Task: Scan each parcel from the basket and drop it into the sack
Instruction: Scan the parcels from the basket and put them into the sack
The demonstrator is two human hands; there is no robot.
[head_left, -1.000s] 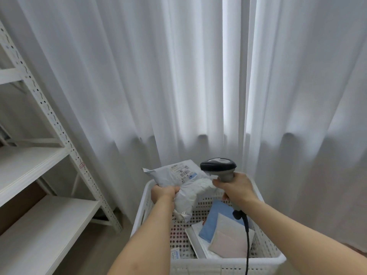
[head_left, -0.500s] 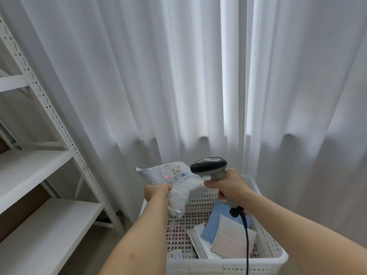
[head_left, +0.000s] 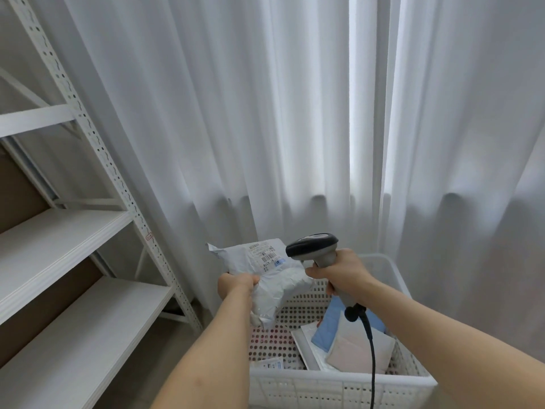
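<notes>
- My left hand (head_left: pixel 237 286) grips the grey parcel (head_left: pixel 271 278), held above the basket (head_left: pixel 339 385), label up.
- My right hand (head_left: pixel 339 273) is wrapped round the scanner (head_left: pixel 314 250), head just beside the label.
- More parcels (head_left: pixel 351 343) lie in the basket.

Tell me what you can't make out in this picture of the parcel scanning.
Head view only:
- Sack: not in view.
- Label print on the grey parcel: too small to read.
- Parcels in the basket: partly hidden by its wall and by each other.
- Scanner window: faces away.
- Cable: cut off by the bottom edge.
</notes>
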